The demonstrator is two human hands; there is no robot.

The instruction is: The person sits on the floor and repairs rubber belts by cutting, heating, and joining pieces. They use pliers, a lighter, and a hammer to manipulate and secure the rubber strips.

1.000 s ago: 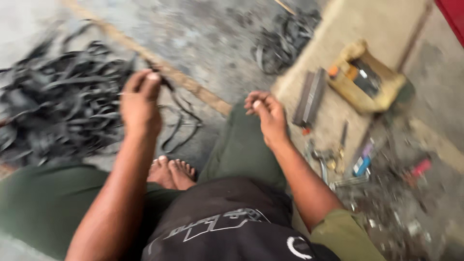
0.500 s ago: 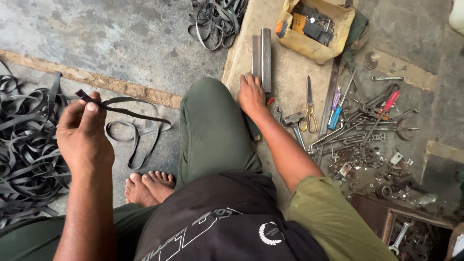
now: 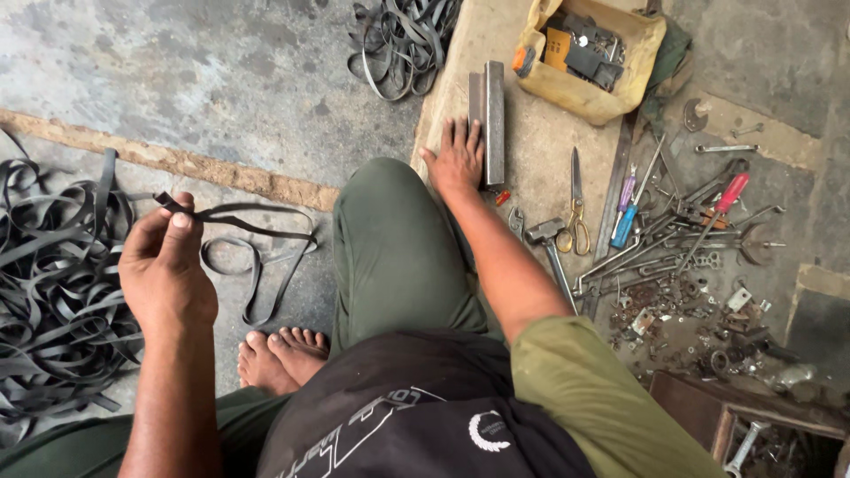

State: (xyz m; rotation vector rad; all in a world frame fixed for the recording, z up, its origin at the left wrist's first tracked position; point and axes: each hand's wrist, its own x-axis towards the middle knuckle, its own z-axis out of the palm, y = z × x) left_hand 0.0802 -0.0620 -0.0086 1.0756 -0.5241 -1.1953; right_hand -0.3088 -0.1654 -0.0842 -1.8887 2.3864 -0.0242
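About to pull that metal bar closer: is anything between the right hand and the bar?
Nothing visible. The right hand lies flat on the slab with its fingers already against the metal bar.

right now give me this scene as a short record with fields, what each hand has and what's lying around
left hand: pinches one end of a black rubber strip, raised off the floor
right hand: palm down on the wooden board, touching a square steel bar
left of person: pile of black rubber strips
by the board: scissors, hammer, yellow tool container
posture: seated, bare feet
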